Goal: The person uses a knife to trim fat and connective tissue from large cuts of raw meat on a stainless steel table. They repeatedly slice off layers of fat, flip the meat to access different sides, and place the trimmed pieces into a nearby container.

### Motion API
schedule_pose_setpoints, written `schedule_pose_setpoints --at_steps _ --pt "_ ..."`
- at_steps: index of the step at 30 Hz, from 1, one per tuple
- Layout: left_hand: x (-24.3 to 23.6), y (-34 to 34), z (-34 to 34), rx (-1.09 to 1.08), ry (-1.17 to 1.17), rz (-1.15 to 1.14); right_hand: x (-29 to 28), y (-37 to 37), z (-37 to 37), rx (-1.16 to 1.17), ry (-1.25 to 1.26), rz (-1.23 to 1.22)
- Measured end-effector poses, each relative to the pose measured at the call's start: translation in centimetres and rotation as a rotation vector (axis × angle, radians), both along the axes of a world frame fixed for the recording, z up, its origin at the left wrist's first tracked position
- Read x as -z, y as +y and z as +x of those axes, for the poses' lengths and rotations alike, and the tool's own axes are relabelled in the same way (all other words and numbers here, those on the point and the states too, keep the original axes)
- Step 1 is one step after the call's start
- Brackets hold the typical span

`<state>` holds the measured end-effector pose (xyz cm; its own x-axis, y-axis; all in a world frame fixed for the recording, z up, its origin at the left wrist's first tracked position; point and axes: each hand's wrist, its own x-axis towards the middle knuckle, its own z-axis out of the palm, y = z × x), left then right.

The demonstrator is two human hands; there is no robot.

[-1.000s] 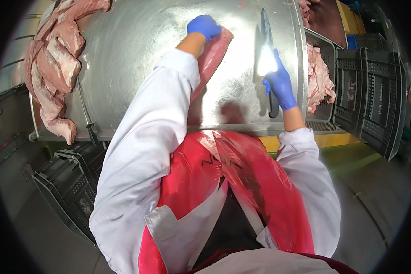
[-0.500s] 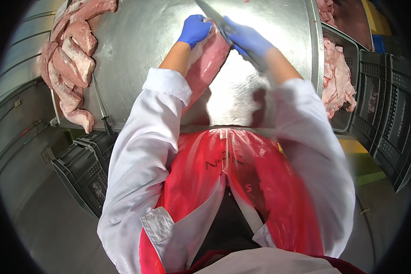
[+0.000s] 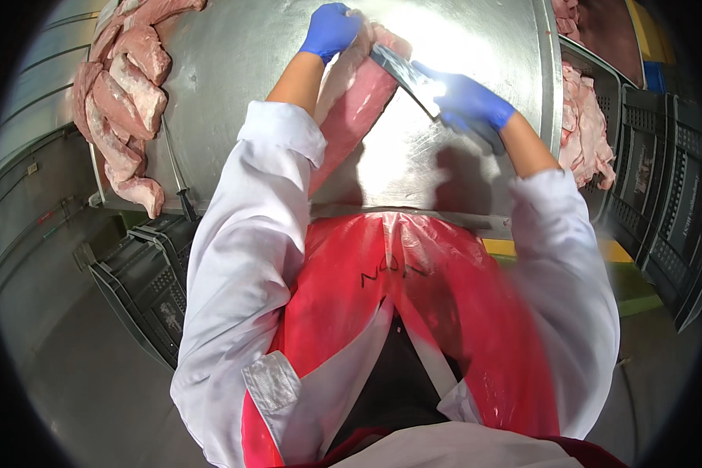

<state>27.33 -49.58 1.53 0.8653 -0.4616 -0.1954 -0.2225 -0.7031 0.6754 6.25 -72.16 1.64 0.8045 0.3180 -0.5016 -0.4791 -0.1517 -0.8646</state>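
A long pink strip of raw meat (image 3: 356, 109) lies slanted on the steel table (image 3: 238, 58), its near end hidden behind my left sleeve. My left hand (image 3: 331, 33), in a blue glove, is closed on the pale edge at the strip's far end. In my blue-gloved right hand (image 3: 472, 101) is a knife (image 3: 404, 79), the handle mostly covered by my fingers. Its blade slants up and left, with the tip end against the meat's right side near the far end. Glare on the table washes out part of the right glove.
Several meat strips (image 3: 129, 90) are heaped along the table's left edge. Beside them lies a thin rod with a black handle (image 3: 186, 204). Pale trimmings (image 3: 585, 129) fill a grey crate at the right, next to dark crates (image 3: 667, 187). Another dark crate (image 3: 144, 288) stands at lower left.
My right hand and the knife have moved right and nearer to me, uncovering the meat's far end. My left hand has shifted slightly farther away, still holding the meat.
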Motion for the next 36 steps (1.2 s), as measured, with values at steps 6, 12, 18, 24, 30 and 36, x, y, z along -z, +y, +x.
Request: schedule_pose_setpoints --at_steps 6,12,18,24,30,36 --pt "-1.6 -1.5 -0.5 0.051 -0.062 0.045 -2.0 5.8 4.9 0.148 0.040 -0.003" --pt "-2.0 1.9 0.8 -0.021 0.098 -0.145 -2.3 4.3 -2.1 -0.032 0.035 -0.045" --pt "-4.7 1.3 -0.4 -0.035 0.183 -0.245 -4.2 6.9 0.1 -0.072 -0.043 -0.186" --pt "-5.7 3.4 -0.1 -0.091 0.252 -0.258 -3.8 7.9 -1.0 -0.051 0.101 -0.035" --pt "-7.3 4.0 -0.5 -0.212 0.204 -0.354 -4.8 8.9 -4.0 -0.095 0.032 -0.146" --pt "-7.7 4.7 -0.5 -0.122 0.172 -0.351 -4.9 12.9 0.1 0.031 0.115 -0.048"
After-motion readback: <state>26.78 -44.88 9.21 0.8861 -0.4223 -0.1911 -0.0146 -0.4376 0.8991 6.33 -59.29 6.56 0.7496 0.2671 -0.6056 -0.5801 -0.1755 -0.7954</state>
